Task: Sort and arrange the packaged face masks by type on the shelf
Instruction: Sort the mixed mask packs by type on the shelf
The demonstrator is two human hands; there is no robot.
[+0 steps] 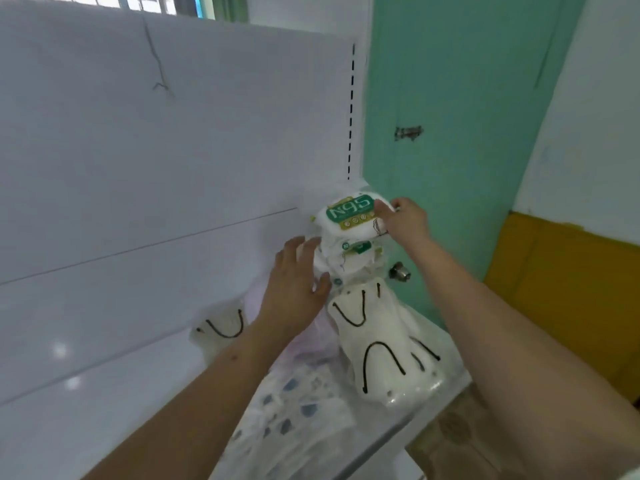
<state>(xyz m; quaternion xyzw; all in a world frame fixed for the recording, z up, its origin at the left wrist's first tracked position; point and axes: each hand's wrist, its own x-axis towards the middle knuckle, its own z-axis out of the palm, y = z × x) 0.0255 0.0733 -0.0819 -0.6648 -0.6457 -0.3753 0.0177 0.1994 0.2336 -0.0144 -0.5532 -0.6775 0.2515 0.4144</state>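
Observation:
A stack of white N95 mask packs [349, 237] with green labels stands at the shelf's back right corner. My right hand [403, 220] holds the right edge of the top N95 pack [349, 211]. My left hand [294, 282] has straight fingers pressed against the stack's left side. In front of the stack lies a clear bag of white masks with black ear loops [377, 348]. A similar white mask pack [221, 327] lies to the left. Patterned mask packs [298, 420] lie near the front.
The white shelf [104, 393] has a white back panel [156, 150] with a slotted upright at its right edge. A green door [450, 116] with a knob [398, 271] stands just right of the shelf. Cardboard boxes [457, 434] sit below right.

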